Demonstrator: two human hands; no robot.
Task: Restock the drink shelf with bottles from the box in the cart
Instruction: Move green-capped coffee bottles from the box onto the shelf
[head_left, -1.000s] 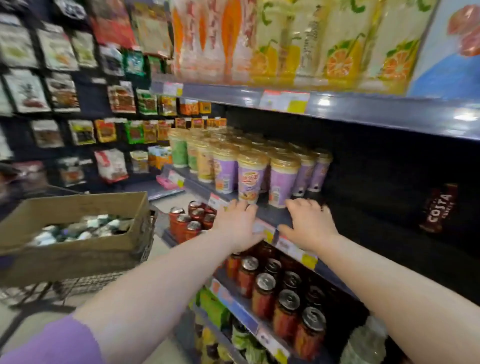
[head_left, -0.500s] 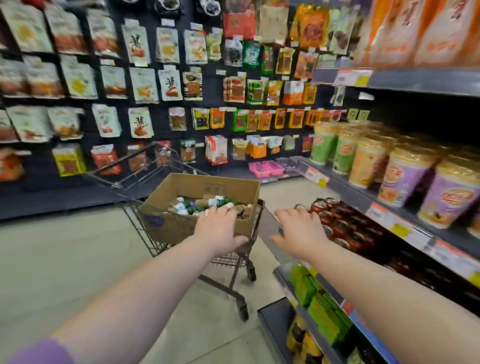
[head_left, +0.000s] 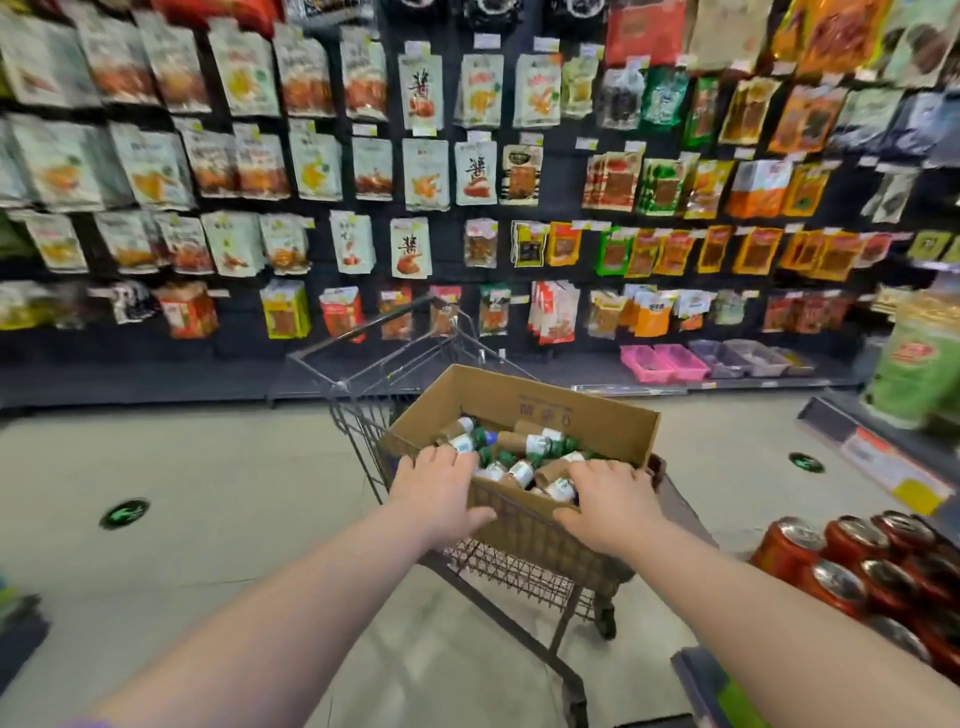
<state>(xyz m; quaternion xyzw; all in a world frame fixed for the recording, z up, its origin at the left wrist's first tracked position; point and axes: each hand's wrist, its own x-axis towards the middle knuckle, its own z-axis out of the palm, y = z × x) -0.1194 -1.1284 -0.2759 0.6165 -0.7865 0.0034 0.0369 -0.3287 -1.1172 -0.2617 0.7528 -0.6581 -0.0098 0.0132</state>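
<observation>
While over box (head_left: 587, 418), left hand (head_left: 436, 486)

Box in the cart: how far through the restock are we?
Done: nothing provable here. In hand: left hand and right hand reach over the box rim onto the bottles; none lifted yet. Left: many bottles lie in the box in the cart, all to be shelved.

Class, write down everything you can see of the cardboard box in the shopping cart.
The cardboard box is brown and open-topped, with faint print on its far inner wall. It sits in the wire cart. Small bottles with green caps and white labels lie jumbled inside. The left hand and right hand lie over its near rim, thumbs outside, fingers reaching in.
</observation>
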